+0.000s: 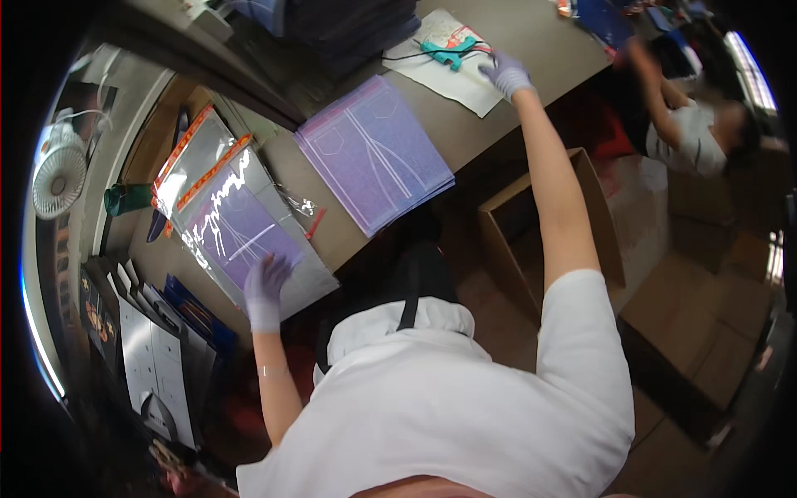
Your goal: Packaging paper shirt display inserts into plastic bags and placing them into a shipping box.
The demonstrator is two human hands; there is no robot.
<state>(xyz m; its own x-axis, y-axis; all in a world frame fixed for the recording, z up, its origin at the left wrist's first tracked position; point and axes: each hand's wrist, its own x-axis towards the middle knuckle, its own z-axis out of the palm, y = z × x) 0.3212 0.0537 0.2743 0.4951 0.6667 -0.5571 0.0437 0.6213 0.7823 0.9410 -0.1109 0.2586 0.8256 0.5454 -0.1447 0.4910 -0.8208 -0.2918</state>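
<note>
— Where does the gloved left hand (pixel 266 286) rest?

— Flat, fingers spread, on a clear plastic bag holding a purple printed sheet (pixel 249 236), at the brown tabletop's (pixel 531 41) near-left edge.

— And the gloved right hand (pixel 505 75)?

— Stretched far across, fingers curled beside a teal glue gun (pixel 448 54) lying on a white paper sheet (pixel 452 83); whether it grips is unclear. A stack of purple printed sheets (pixel 374 153) lies between both hands.

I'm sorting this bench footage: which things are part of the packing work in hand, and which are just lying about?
In use: left hand on clear bag; right hand by teal tool; purple sheet stack.
Lying about: white fan; cardboard box.
</note>
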